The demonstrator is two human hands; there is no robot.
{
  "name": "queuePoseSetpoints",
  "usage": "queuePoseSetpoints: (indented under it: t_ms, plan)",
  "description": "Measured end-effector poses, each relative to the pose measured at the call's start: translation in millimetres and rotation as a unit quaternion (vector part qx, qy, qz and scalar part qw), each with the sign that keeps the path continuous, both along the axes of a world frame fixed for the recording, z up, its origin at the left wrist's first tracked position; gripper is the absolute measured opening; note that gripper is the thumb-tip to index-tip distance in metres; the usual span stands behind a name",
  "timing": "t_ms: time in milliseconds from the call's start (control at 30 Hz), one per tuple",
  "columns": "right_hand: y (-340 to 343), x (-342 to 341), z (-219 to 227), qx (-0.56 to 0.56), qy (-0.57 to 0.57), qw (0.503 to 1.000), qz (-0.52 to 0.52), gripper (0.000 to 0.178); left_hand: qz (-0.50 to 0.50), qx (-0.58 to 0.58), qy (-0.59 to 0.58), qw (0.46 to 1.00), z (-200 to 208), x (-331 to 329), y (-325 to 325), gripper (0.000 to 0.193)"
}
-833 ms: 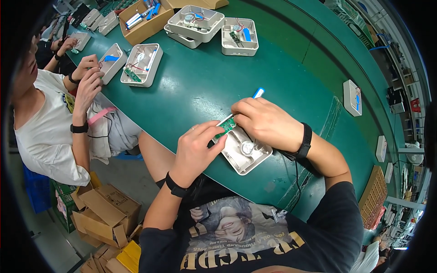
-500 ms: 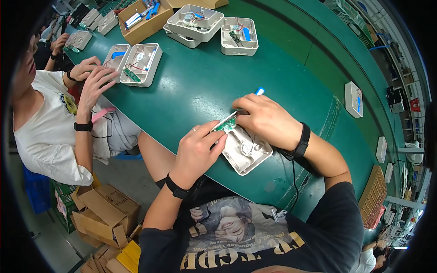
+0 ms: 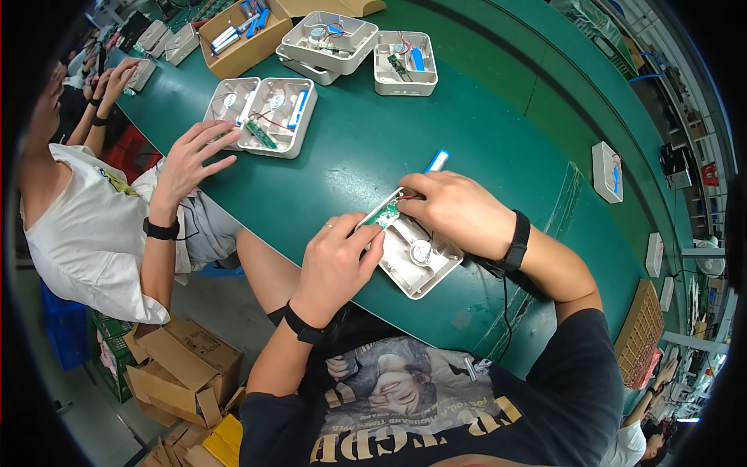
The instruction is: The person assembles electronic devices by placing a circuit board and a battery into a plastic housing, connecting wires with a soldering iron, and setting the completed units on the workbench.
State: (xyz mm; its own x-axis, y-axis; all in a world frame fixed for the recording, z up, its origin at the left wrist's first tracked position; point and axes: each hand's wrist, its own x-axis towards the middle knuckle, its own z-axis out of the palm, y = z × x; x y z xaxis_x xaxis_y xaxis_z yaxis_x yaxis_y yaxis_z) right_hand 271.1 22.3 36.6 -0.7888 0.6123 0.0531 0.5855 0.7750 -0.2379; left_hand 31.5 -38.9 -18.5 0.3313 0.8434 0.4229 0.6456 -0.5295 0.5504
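A white plastic housing [image 3: 405, 276] lies open on the green table in front of me, with a round speaker [image 3: 420, 252] and thin wires inside. My left hand [image 3: 338, 257] grips a green circuit board [image 3: 386, 215] between thumb and fingers at the housing's far left wall. My right hand [image 3: 459, 208] is closed at the board's far end, thumb and fingertips pinching by a thin red wire [image 3: 408, 197]. Just beyond its knuckles shows a blue cylindrical battery [image 3: 438, 160]; its near end is hidden by that hand.
A person on the left reaches a hand [image 3: 194, 159] to two similar housings [image 3: 299, 145]. Farther back are stacked housings [image 3: 331, 58], another single one [image 3: 406, 84] and a cardboard box [image 3: 233, 54] of batteries. A housing [image 3: 608, 173] lies at the right; a black cable [image 3: 507, 311] hangs near my right forearm.
My right hand has shifted slightly, and more of the battery shows beyond it. My left hand stays on the board. The neighbour's two housings have moved right, with one hand now drawn away.
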Motion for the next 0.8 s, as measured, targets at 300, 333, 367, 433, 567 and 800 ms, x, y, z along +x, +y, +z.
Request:
queuePoseSetpoints:
  t_ms: [300,333,367,433,567,800]
  plan:
    - [2.8,2.1,-5.6,0.003,-0.023,1.000,0.017,0.012,-0.008,-0.010,-0.015,1.000,-4.3,8.4,-2.3,0.013]
    - [3.1,2.5,-6.7,0.004,-0.023,1.000,0.018,0.012,-0.008,-0.010,-0.016,1.000,-5.1,9.4,-2.1,0.013]
    - [2.9,2.9,-7.7,0.016,-0.020,0.999,0.021,0.012,-0.007,-0.010,-0.017,1.000,-5.8,10.4,-2.0,0.013]
    - [2.4,3.7,-9.6,0.041,-0.014,0.999,0.027,0.013,-0.007,-0.011,-0.017,1.000,-7.3,11.5,-1.6,0.014]
    - [5.6,8.4,-11.1,0.007,0.010,1.000,0.014,0.013,-0.020,-0.007,-0.005,1.000,-7.2,11.9,1.3,0.015]
    - [1.3,5.3,-6.7,0.038,-0.025,0.998,0.033,0.013,-0.017,0.001,-0.009,1.000,-3.1,12.6,-2.4,0.015]
